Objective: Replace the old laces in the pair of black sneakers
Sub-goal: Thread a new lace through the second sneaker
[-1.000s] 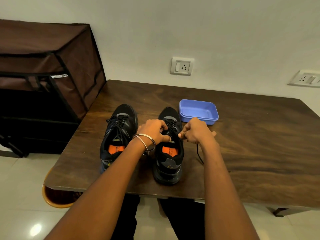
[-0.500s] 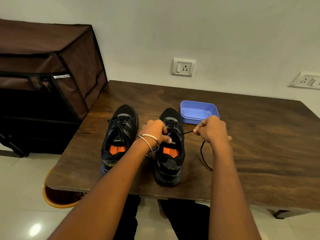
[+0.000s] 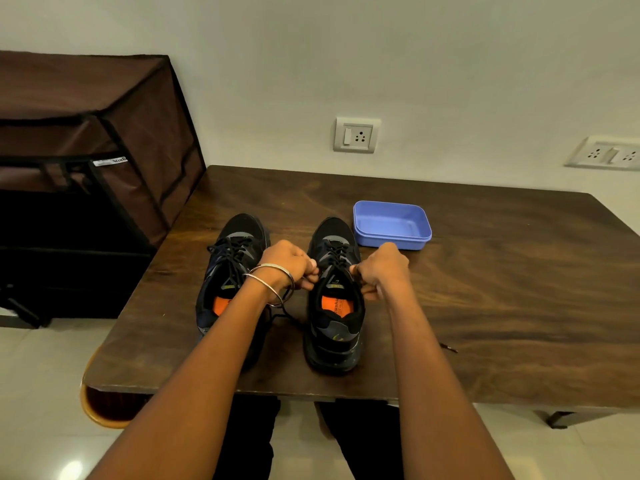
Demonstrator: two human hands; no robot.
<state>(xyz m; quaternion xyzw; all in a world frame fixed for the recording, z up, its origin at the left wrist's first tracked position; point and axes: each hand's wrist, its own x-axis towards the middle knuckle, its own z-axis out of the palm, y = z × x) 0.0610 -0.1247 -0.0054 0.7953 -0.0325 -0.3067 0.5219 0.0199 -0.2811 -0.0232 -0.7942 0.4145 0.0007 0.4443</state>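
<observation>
Two black sneakers with orange insoles stand side by side on the dark wooden table [image 3: 502,306], toes away from me. The left sneaker [image 3: 235,258] is fully laced in black. On the right sneaker [image 3: 334,306] the black lace [image 3: 334,252] is loosened at the top eyelets. My left hand [image 3: 289,265], with two bangles on the wrist, pinches the lace at the shoe's left collar. At the right collar, my right hand [image 3: 381,271] grips the other part of the lace. One loose lace end [image 3: 285,317] trails between the shoes; its tip [image 3: 449,348] lies right of my right forearm.
An empty blue plastic tray [image 3: 393,225] sits just behind the right sneaker. A brown fabric cabinet [image 3: 90,140] stands against the table's left side. Wall sockets [image 3: 356,135] are on the wall behind. My legs are under the table's near edge.
My right hand, which had pulled a lace end out to the right, has come back to the shoe's collar. The left hand stays at the shoe's left side. A loose lace now lies between the shoes.
</observation>
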